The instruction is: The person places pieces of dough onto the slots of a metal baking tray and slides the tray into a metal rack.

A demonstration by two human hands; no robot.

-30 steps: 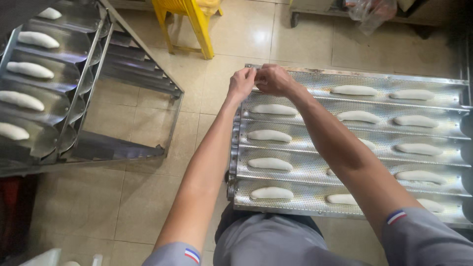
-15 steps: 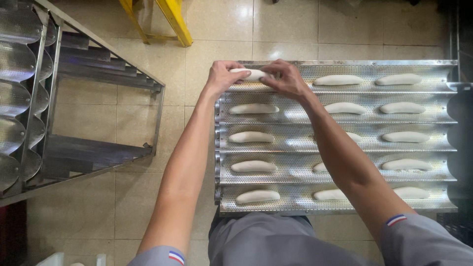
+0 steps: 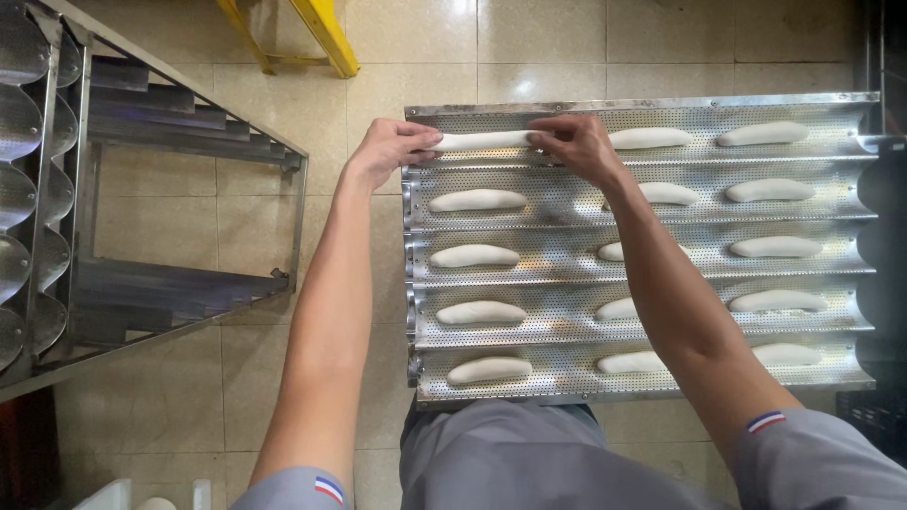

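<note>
The dough piece [image 3: 484,141], a long pale roll, lies stretched along the far channel of the perforated metal baking tray [image 3: 567,120], at its left end, held at both tips. The left hand [image 3: 389,149] pinches the left tip between thumb and fingers, the knuckles hanging just over the tray's left edge. The right hand [image 3: 576,144] grips the other tip, fingers curled close together over it, the forearm reaching diagonally across the tray from the near right corner. The tray has five long channels running side to side, and each one carries shaped dough pieces [image 3: 478,200] laid end to end in three columns, well apart from one another; the right forearm hides part of the middle column. Two more pieces [image 3: 650,138] lie to the right in the same far channel. The person wears a grey uniform with a small striped trim on each short sleeve [image 3: 328,488]. To the left, on the pale tiled floor [image 3: 236,378], stands a metal rack [image 3: 179,189] with angled rails, and beyond the tray the yellow legs of a stool [image 3: 326,33] show.
</note>
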